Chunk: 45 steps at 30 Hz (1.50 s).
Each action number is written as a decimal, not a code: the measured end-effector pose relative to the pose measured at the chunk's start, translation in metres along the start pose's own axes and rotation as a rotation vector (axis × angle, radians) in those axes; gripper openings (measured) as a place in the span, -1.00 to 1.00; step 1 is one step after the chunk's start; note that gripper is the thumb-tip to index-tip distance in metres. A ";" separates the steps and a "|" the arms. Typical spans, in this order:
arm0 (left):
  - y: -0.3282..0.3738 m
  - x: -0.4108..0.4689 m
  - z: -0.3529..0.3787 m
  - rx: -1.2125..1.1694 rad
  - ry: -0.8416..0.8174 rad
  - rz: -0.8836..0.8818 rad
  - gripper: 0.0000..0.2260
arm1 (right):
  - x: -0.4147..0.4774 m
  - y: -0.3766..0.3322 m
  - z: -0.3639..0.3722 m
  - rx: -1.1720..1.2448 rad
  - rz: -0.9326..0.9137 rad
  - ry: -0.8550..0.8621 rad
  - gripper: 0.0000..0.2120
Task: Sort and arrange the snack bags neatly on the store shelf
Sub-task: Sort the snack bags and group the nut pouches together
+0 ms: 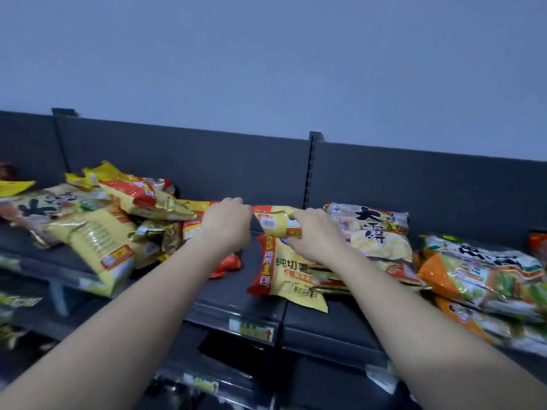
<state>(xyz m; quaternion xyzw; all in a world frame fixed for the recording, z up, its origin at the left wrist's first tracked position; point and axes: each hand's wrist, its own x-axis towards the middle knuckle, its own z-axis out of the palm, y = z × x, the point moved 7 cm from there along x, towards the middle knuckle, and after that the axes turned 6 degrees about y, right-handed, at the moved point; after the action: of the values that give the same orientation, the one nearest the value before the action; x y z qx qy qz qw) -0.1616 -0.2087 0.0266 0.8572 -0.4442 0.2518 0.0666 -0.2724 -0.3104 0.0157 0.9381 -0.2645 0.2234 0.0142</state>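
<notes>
A yellow and red snack bag is held up over the middle of the dark shelf. My right hand is shut on its right end. My left hand is closed at the bag's left top corner, over an orange and yellow bag. Under the held bag lies another yellow and red bag, flat, its lower corner past the shelf's front edge. A jumbled heap of yellow bags fills the left of the shelf.
To the right lie white and yellow rice cracker bags and a stack of orange and green bags. A dark back panel with a slotted upright stands behind. Price tags sit on the shelf's front rail. Lower shelves show below.
</notes>
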 end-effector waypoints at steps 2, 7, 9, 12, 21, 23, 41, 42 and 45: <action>-0.044 -0.013 0.005 0.041 -0.022 -0.038 -0.81 | 0.010 -0.042 0.012 0.014 -0.052 -0.016 -0.59; -0.149 -0.043 0.010 0.070 -0.033 -0.123 -0.73 | 0.033 -0.142 0.045 0.022 -0.146 -0.072 -0.52; -0.188 -0.055 0.014 0.088 -0.050 -0.140 -0.73 | 0.042 -0.180 0.059 0.030 -0.178 -0.087 -0.51; -0.245 -0.071 0.024 0.113 -0.067 -0.170 -0.83 | 0.052 -0.234 0.076 0.069 -0.209 -0.093 -0.50; -0.378 -0.089 0.059 0.057 -0.107 -0.283 -0.89 | 0.099 -0.361 0.118 0.132 -0.315 -0.080 -0.54; -0.402 -0.088 0.066 0.047 -0.089 -0.306 -0.81 | 0.114 -0.386 0.125 0.146 -0.350 -0.073 -0.55; -0.600 -0.009 0.171 0.099 -0.223 -0.530 -0.61 | 0.267 -0.522 0.276 0.036 -0.421 -0.516 -0.47; -0.605 -0.006 0.180 0.077 -0.246 -0.549 -0.58 | 0.270 -0.522 0.281 0.017 -0.424 -0.532 -0.48; -0.617 0.006 0.194 0.064 -0.262 -0.592 -0.49 | 0.280 -0.523 0.291 -0.003 -0.430 -0.555 -0.42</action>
<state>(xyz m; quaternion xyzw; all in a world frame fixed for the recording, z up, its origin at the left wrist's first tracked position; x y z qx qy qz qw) 0.4046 0.0890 -0.0706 0.9760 -0.1722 0.1229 0.0523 0.3227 -0.0401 -0.0789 0.9972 -0.0551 -0.0487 -0.0101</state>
